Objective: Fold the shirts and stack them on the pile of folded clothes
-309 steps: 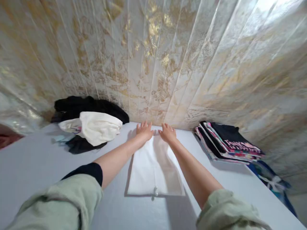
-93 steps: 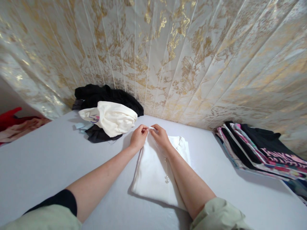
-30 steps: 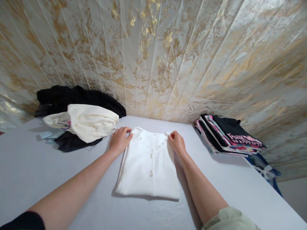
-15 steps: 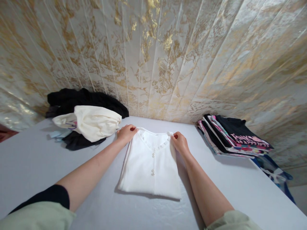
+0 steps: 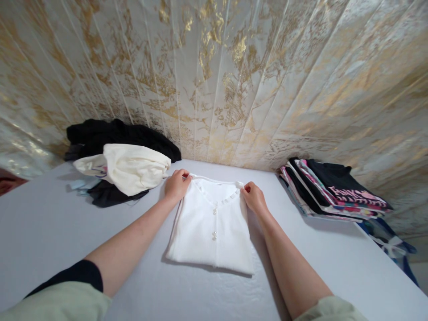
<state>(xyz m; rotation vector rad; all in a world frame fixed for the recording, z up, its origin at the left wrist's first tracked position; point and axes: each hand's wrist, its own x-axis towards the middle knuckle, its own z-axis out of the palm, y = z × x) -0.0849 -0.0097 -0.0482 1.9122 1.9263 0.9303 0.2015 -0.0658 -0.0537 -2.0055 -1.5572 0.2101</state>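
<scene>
The left hand [image 5: 177,183] and right hand [image 5: 254,197] hide bits of the shirt [image 5: 197,232] at its shoulders, while the frame's edges crop the green sleeves [image 5: 62,303] and a reddish cloth [image 5: 9,184] (too blurred to identify).

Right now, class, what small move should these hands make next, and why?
Perhaps lift the folded white buttoned top by its shoulders: the left hand and right hand pinch its upper corners, its button side faces up, and its lower edge looks fairly straight.

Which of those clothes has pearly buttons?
The folded white top between the left hand and right hand. Pearly buttons dot its front; none show on the heaped clothes or stacked clothes.
</scene>
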